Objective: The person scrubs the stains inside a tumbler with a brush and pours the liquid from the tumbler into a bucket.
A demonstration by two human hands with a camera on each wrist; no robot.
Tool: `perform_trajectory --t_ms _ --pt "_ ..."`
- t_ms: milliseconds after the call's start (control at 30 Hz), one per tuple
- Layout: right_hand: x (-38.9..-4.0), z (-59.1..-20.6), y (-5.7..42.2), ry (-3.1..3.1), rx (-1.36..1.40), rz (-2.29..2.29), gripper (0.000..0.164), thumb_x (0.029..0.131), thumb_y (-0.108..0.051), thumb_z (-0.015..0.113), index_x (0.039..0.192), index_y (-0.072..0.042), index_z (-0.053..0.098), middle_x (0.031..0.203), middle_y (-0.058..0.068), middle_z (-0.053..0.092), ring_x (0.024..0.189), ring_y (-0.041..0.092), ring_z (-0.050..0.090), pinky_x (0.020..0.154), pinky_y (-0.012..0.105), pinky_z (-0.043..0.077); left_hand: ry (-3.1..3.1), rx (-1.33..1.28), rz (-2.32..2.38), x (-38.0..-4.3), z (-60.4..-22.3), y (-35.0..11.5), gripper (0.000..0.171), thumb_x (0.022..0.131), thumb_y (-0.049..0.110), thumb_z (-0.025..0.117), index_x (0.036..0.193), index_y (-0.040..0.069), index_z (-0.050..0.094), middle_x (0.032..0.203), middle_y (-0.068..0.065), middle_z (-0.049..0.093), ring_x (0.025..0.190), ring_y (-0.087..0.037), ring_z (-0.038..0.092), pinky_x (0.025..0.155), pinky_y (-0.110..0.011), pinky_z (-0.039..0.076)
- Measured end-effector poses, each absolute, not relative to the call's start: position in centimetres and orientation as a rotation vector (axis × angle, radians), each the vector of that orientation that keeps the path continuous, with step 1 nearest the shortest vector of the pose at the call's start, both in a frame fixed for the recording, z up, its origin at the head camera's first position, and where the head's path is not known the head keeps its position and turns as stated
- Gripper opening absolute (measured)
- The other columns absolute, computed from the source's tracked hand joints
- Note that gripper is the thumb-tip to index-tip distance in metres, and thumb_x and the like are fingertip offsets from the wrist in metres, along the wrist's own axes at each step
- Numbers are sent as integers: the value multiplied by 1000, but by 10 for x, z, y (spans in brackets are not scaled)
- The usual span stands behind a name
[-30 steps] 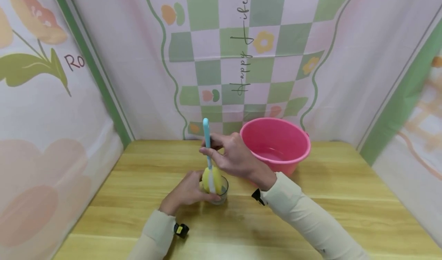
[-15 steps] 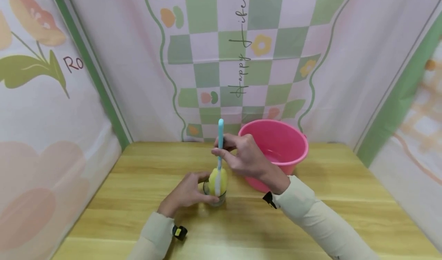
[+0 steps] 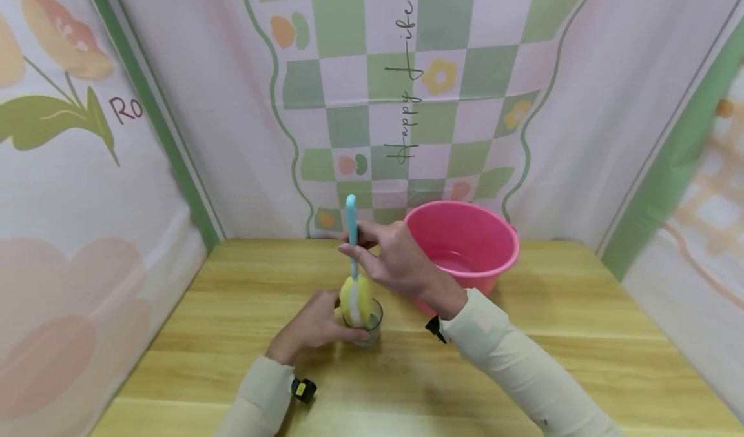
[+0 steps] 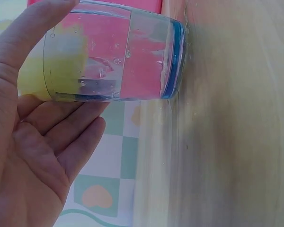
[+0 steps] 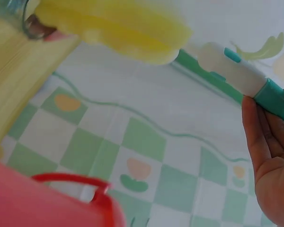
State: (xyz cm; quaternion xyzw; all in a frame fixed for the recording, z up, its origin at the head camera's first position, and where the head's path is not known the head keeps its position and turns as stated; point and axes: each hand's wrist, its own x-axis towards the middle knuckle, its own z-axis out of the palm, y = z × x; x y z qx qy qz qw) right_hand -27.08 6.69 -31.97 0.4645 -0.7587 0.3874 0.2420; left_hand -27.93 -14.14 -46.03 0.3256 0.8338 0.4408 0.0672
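Note:
A clear drinking glass [image 4: 146, 61] with a bluish base stands upright on the wooden table, wet with droplets. My left hand [image 3: 316, 321] grips it, thumb on the near side and fingers on the far side. Into its mouth dips the yellow sponge head [image 3: 356, 300] of a cup brush, its lower end inside the glass and its upper part above the rim. My right hand [image 3: 395, 256] pinches the brush's blue handle [image 3: 351, 214] from above. In the right wrist view the handle [image 5: 277, 99] shows white and teal, with the fingers around its teal part.
A pink bucket [image 3: 491, 270] stands on the table behind and to the right of the glass; its red handle [image 5: 73, 178] shows in the right wrist view. The wooden table [image 3: 552, 359] ends at a patterned curtain [image 3: 395, 121]. A curtain also hangs at each side.
The brush and my right hand swung right half a second ago and are now back left, with the sponge against the glass's left side. My left hand keeps its grip on the glass.

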Motion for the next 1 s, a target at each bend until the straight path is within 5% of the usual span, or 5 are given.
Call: perform_trajectory --t_ms 167,400,600,767,1000 --pt "-274 -325 80 -2112 1214 1076 6 94 -3 77 96 0 72 84 6 80 78 16 81 65 23 64 2512 975 1310 -279 -460 -140 55 81 41 92 128 23 70 123 10 77 125 -14 69 121 -50 47" --pt "-258 -316 85 -2136 1189 1138 9 93 -3 79 97 -2 71 85 5 80 78 15 80 66 23 64 2531 941 1294 -279 -458 -141 60 80 43 92 132 23 69 126 9 76 130 -18 67 122 -53 46" --pt "-253 -309 69 -2054 1277 1144 9 93 -1 78 98 -1 71 88 5 80 81 13 80 75 22 66 2520 963 1332 -279 -458 -141 42 79 40 94 112 26 72 103 15 78 100 -9 73 99 -39 60" --pt "-259 -312 64 -2060 1240 1125 8 96 -5 76 102 0 72 91 7 81 84 15 81 78 24 66 2527 977 1334 -279 -459 -142 39 78 39 95 103 25 69 92 13 74 85 -8 71 80 -29 62" --pt "-265 -319 77 -2107 1159 1072 8 96 -5 76 99 1 72 88 8 80 84 19 82 76 29 68 2531 974 1293 -280 -459 -142 55 81 43 92 127 23 71 122 10 77 124 -15 70 117 -47 52"
